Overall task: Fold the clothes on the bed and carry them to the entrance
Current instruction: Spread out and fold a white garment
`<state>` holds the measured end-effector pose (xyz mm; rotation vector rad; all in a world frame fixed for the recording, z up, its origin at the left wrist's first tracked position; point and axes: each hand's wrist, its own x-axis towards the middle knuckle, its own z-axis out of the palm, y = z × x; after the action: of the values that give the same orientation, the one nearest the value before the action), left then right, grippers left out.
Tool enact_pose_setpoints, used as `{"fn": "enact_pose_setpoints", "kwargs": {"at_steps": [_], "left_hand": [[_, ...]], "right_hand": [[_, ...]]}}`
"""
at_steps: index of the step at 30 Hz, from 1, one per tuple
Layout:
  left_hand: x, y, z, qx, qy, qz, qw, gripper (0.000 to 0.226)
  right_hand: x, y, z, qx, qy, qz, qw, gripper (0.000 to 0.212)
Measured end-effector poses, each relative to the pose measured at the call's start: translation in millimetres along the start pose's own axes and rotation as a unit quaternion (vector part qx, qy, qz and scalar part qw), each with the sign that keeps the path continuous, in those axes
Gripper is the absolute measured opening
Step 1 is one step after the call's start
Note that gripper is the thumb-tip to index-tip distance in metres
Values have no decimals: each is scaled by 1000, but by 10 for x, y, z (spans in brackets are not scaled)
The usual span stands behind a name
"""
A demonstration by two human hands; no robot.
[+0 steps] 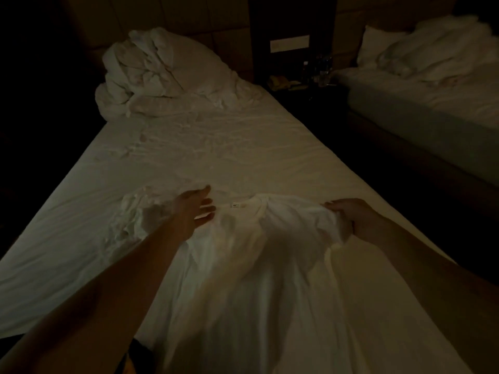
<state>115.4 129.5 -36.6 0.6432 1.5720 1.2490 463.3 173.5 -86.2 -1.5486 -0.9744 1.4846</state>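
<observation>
A white T-shirt (253, 265) lies spread on the near part of the bed (205, 147), collar and small neck label pointing away from me. My right hand (351, 217) is shut on the shirt's right shoulder and sleeve, bunching the cloth. My left hand (195, 209) hovers open, fingers apart, over the left shoulder beside the collar. The left sleeve (129, 217) lies crumpled on the sheet left of that hand. The room is dim.
A heaped white duvet and pillow (156, 74) sit at the head of the bed. A dark nightstand (305, 79) with small items stands between this bed and a second unmade bed (432, 85) on the right.
</observation>
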Motion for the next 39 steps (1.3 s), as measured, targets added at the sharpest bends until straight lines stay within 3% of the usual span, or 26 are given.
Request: {"fn": "enact_pose_setpoints", "kwargs": {"at_steps": [3,5,7,10,11,12,14,16,18,19,20,22,25,27,29,33,35,37,39], "left_hand": [[116,-239,-103,-32,35,70,996,10],[209,-510,-274,149,49,149,976,2],[226,-767,-468,417,-7,214,884,27],[151,-1034,-680,676,-171,183,693,79],[160,-1082,-720,710,-184,175,656,88],[169,-1122,-741,723,-180,173,644,90],[201,-1181,-768,734,-163,180,634,95],[225,-1245,-787,735,-146,202,630,113],[217,-1292,-816,732,-137,201,636,118],[211,-1310,-831,723,-129,197,649,121],[193,-1329,-838,711,-118,196,665,127],[103,-1358,-852,692,-90,182,693,137],[-50,-1417,-893,661,-55,117,740,117],[-168,-1415,-942,668,-51,66,740,113],[-361,-1356,-983,682,-79,30,726,96],[-915,-1337,-1025,686,-93,0,722,62],[-1188,-1400,-1003,697,-75,-8,713,47],[-1496,-1472,-957,727,-86,-23,680,47],[-1838,-1531,-931,711,-105,-45,693,53]], "right_hand": [[-38,-29,19,16,23,-13,1000,43],[-75,-71,47,24,22,-18,999,42],[-88,-129,85,8,-9,-14,1000,44],[-84,-255,231,-35,-33,-2,999,51],[-83,-307,313,-57,-22,-6,998,53],[-76,-361,416,-104,-2,-20,994,54],[-93,-506,657,-272,62,-79,957,52],[-133,-651,935,-467,115,-146,864,50],[-187,-709,1290,-569,131,-192,788,44],[-211,-696,1493,-585,131,-206,774,43],[-213,-643,1703,-580,119,-214,777,44],[-249,-474,2118,-518,56,-213,827,57],[-461,-191,2556,-376,-88,-187,903,75],[-637,-50,2630,-294,-148,-141,934,63],[-764,52,2511,-253,-147,-111,950,46],[-1110,291,1919,-408,-30,-154,899,34],[-1383,532,1566,-477,-13,-133,869,37],[-1666,866,1245,-560,-15,-77,825,48],[-1945,1237,955,-614,-3,-17,789,56]]}}
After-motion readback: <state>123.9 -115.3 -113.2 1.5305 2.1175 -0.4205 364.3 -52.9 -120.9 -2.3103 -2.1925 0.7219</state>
